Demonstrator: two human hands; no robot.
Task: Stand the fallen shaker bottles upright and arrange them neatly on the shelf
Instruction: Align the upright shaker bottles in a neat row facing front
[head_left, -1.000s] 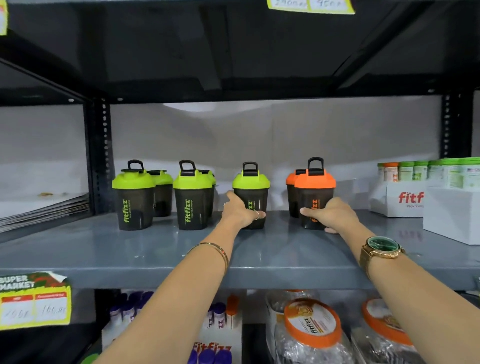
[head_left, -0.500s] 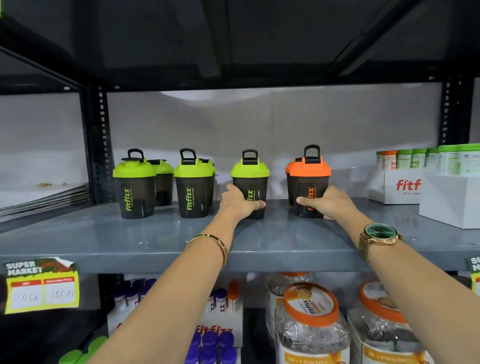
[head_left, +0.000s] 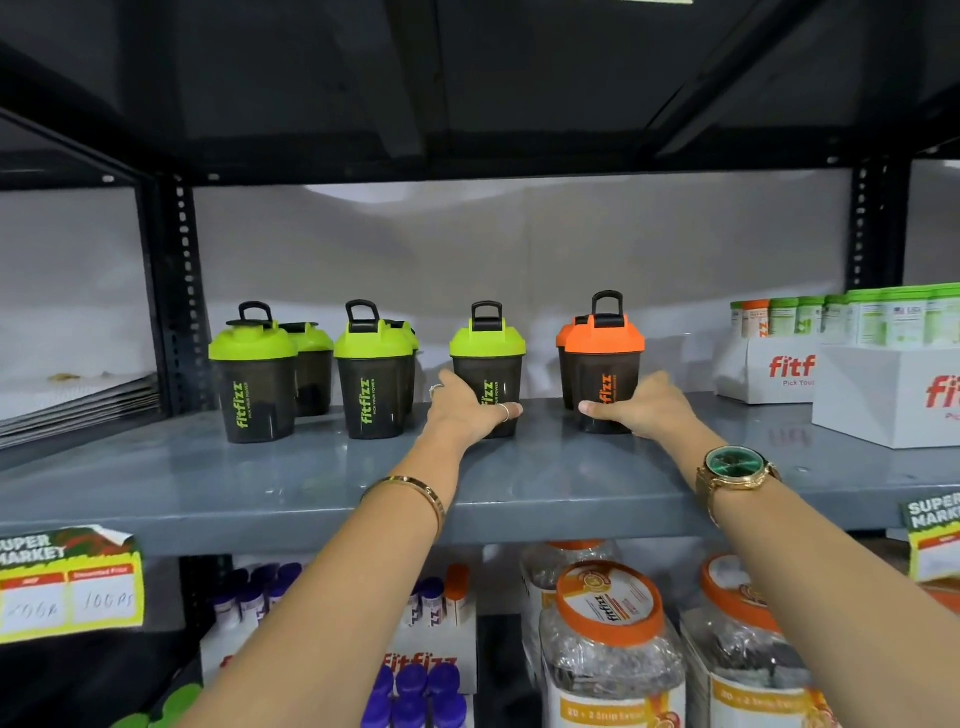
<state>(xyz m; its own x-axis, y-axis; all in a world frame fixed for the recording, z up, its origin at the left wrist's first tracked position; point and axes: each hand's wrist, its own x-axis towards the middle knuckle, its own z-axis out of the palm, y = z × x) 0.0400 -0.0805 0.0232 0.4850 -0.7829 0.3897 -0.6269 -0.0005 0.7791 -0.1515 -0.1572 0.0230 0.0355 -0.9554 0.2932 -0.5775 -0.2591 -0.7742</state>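
Gripping two items at once: left hand (head_left: 470, 408) wrapped round the lower body of a smoky dark translucent plastic shaker bottle with lime-green lid (head_left: 487, 364); right hand (head_left: 636, 410) clasping the base of a like bottle with orange lid (head_left: 605, 364). Low holds, judged, let each bottle slide along the grey metal shelf (head_left: 311, 483) without tipping, for spacing and squaring the labels forward.

Stock on shelf, all upright:
- Left green-lidded shaker (head_left: 254, 371), nearest the shelf's left upright, a second green one just behind it.
- Second green-lidded shaker (head_left: 373, 371), another just behind.
- Held green shaker, mid-shelf, alone.
- Held orange shaker, a second orange lid just behind.

Front row stands back from the shelf's front edge, fairly evenly gapped. Each bottle: tapered body, domed lid, black flip cap with carry loop, vertical brand lettering matching lid colour.

Right end of shelf: white printed cardboard boxes (head_left: 883, 395) holding green-capped tubs, well apart from the shakers.

Judgement: no bottle lies fallen; final alignment in hand.
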